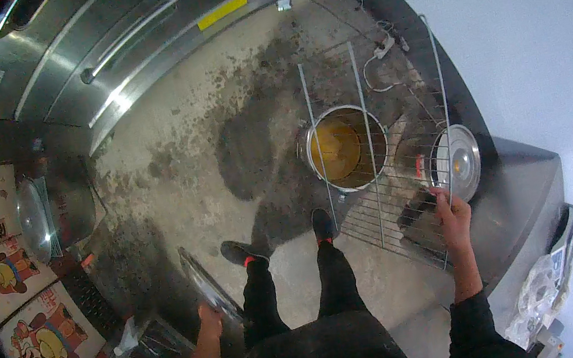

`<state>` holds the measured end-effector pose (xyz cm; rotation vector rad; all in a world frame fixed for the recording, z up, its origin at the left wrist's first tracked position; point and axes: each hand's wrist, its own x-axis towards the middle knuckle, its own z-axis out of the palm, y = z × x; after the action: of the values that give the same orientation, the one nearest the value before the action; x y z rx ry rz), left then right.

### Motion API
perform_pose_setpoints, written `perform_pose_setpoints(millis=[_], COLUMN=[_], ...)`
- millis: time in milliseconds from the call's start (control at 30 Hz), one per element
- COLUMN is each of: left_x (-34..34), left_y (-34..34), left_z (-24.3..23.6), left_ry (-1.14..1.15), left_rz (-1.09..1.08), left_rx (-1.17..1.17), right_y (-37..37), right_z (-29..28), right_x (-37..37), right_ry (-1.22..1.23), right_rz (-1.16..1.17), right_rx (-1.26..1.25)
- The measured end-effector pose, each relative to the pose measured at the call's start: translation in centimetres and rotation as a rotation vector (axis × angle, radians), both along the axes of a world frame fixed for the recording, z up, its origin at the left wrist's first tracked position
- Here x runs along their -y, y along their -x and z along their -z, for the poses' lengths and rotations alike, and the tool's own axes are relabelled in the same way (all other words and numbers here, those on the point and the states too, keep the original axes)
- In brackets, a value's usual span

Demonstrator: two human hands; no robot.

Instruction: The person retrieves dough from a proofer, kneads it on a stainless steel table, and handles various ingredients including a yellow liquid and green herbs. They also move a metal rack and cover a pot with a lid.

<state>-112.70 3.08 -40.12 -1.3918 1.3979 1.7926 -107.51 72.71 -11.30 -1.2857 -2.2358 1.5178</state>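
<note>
My right hand is closed around the edge of a large wire rack, which stands out in front of me on the right. Through its bars shows a round metal pot on the floor, with yellow-brown contents. A round metal lid lies just beyond my right hand. Low on the left, my left hand grips the edge of a flat, shiny metal piece, seen nearly edge-on; whether it is a tray or a lid I cannot tell.
Steel cabinets with a long handle line the far left. Printed cardboard boxes stand at left, near another metal lid. The concrete floor has dark wet patches. A white cable trails by the right wall, above a steel unit.
</note>
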Motion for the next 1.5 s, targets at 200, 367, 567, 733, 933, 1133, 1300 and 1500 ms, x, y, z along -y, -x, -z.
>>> perform_pose_setpoints(millis=[200, 367, 567, 733, 933, 1133, 1300, 1500], left_x=[1.0, 0.5, -0.5, -0.1, 1.4, 4.4, 12.5, 19.7], left_y=[-2.6, -3.2, -3.9, -7.4, -9.4, -11.2, -11.3, -11.9], left_z=[-5.4, -6.4, -8.2, -6.9, -8.8, -11.9, -14.4, -15.1], left_ry=[0.145, 0.253, 0.134, 0.207, 0.421, 0.719, 0.729, 0.516], left_rz=[0.27, 0.018, -0.088, -0.09, 0.167, 0.614, 0.835, 0.267], left_rx=[-0.123, 0.108, 0.066, 0.132, 0.121, -0.103, -0.518, -0.459], right_y=[2.3, 2.4, 2.3, 5.0, 0.9, 9.3, 15.8, 28.1], right_z=[-6.1, 5.3, 6.7, 4.6, 8.6, 1.0, 0.7, -4.9], right_x=[2.0, 0.8, 1.0, 2.2, 0.2, 10.9, 19.1, 45.5], right_ry=[-0.322, -0.433, -0.485, -0.531, -0.279, -1.042, -0.791, -0.522], right_rz=[-0.031, -0.095, -0.025, -0.118, -0.265, -0.547, -0.924, -1.325], right_rx=[0.051, 0.188, 0.271, 0.235, 0.121, 0.77, 0.271, 0.005])
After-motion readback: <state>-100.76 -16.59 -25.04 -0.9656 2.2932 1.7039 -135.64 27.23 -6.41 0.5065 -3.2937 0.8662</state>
